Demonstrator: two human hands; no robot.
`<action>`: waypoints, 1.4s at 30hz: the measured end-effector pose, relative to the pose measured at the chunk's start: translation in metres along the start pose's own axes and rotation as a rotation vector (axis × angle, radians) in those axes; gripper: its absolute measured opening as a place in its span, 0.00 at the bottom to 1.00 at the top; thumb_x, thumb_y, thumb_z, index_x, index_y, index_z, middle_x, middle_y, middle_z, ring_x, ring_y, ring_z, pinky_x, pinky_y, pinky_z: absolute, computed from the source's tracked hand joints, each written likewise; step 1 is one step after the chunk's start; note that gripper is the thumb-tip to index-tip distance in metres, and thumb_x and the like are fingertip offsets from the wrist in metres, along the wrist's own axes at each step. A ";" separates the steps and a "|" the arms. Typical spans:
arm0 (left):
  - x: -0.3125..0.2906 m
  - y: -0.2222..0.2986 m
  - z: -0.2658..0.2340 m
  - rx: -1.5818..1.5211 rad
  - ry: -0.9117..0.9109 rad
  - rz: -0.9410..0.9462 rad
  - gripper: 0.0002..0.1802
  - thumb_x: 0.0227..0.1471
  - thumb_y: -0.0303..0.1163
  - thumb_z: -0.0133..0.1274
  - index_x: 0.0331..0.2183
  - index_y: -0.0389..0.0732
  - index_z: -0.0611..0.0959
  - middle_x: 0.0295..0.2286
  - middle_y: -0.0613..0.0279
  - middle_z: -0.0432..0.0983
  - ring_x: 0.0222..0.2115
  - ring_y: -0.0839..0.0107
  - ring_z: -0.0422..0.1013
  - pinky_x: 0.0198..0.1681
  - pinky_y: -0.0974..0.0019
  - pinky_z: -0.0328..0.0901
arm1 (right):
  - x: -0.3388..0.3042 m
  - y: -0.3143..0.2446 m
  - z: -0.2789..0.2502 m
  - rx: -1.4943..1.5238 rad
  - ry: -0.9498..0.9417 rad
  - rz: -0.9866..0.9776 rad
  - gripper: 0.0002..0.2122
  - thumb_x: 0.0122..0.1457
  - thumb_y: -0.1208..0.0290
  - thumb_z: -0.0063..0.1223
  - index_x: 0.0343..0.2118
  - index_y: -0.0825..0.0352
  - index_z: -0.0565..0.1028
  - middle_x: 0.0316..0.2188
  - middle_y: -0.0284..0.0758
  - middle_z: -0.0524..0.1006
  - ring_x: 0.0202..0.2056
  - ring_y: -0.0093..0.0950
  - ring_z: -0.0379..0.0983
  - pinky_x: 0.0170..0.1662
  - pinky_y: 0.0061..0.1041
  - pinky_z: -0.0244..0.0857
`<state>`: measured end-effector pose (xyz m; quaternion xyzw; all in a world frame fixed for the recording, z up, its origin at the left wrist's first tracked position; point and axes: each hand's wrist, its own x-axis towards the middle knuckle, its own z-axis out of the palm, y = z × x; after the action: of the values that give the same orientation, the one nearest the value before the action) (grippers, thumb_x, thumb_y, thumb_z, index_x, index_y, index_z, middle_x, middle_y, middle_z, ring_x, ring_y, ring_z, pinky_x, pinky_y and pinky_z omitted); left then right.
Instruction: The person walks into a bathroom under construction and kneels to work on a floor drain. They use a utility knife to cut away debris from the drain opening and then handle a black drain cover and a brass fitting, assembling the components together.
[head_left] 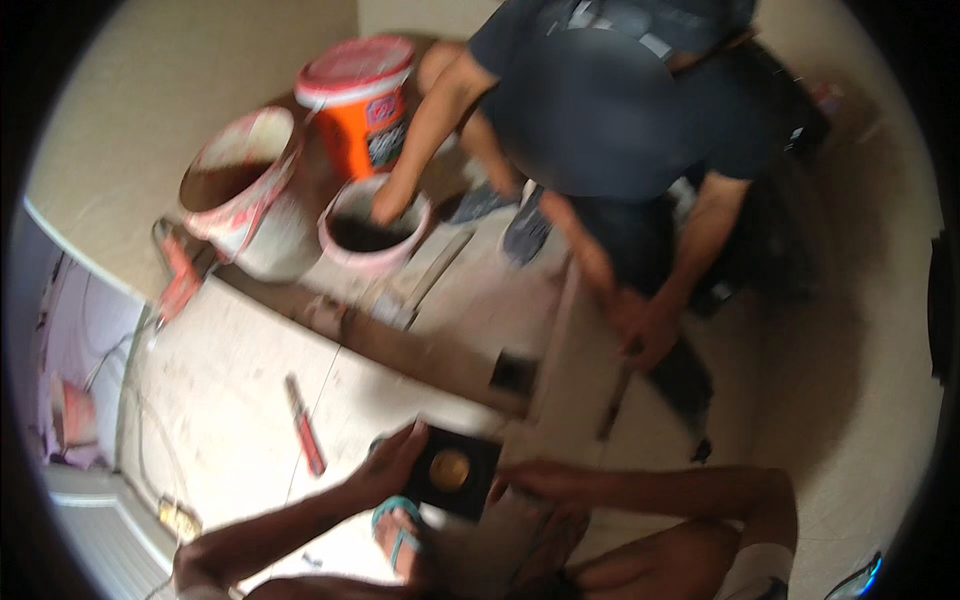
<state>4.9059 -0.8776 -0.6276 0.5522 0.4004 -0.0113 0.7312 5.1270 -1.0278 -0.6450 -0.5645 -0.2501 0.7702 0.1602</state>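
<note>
My left hand (393, 462) is closed around the left edge of a black square plate (468, 494) with a round gold-coloured centre. The plate is held above my feet, in the lower middle of the head view. From the right, my right hand (545, 482) reaches to the plate's other edge, its fingertips at that edge; blur softens the fingers. Beyond the plate, a small dark square (513, 372) shows at the end of a brown strip in the floor. A red-handled tool (306, 430) lies on the pale tiles to the left.
A crouching co-worker (610, 120) has one hand in a small bucket (372, 262) and the other around a tool handle. Behind stand a stained white bucket (270, 235) and an orange lidded bucket (345, 140). A red power tool (180, 275) and a long-handled tool (440, 265) lie nearby.
</note>
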 end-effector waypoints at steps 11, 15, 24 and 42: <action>-0.018 -0.001 -0.015 -0.236 -0.047 0.077 0.40 0.59 0.62 0.27 0.58 0.38 0.59 0.48 0.54 0.66 0.49 0.71 0.64 0.49 0.68 0.62 | -0.059 -0.047 -0.012 0.199 0.309 -0.283 0.17 0.58 0.76 0.50 0.51 0.67 0.68 0.39 0.34 0.75 0.37 0.23 0.74 0.37 0.24 0.70; -0.012 0.002 -0.003 -0.315 -0.091 0.160 0.36 0.60 0.59 0.28 0.55 0.38 0.60 0.46 0.56 0.68 0.42 0.72 0.70 0.42 0.70 0.66 | -0.068 -0.061 -0.008 0.147 0.370 -0.340 0.18 0.56 0.81 0.50 0.51 0.66 0.67 0.39 0.36 0.75 0.38 0.26 0.74 0.36 0.23 0.71; -0.022 0.002 0.012 -0.308 -0.049 0.007 0.27 0.63 0.52 0.31 0.52 0.40 0.60 0.44 0.55 0.68 0.43 0.71 0.69 0.44 0.66 0.67 | -0.058 -0.077 0.015 0.144 0.338 -0.226 0.12 0.59 0.70 0.53 0.44 0.68 0.70 0.34 0.34 0.76 0.32 0.21 0.74 0.34 0.21 0.70; -0.031 0.011 0.011 -0.360 -0.155 -0.047 0.29 0.62 0.49 0.37 0.57 0.43 0.58 0.46 0.59 0.67 0.45 0.73 0.67 0.46 0.65 0.65 | -0.041 -0.059 0.026 -0.963 0.573 -0.905 0.09 0.53 0.71 0.60 0.35 0.67 0.77 0.29 0.34 0.73 0.29 0.25 0.73 0.29 0.25 0.66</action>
<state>4.8965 -0.8952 -0.5995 0.4004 0.3509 0.0010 0.8465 5.1134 -1.0066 -0.5730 -0.5932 -0.7195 0.2543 0.2563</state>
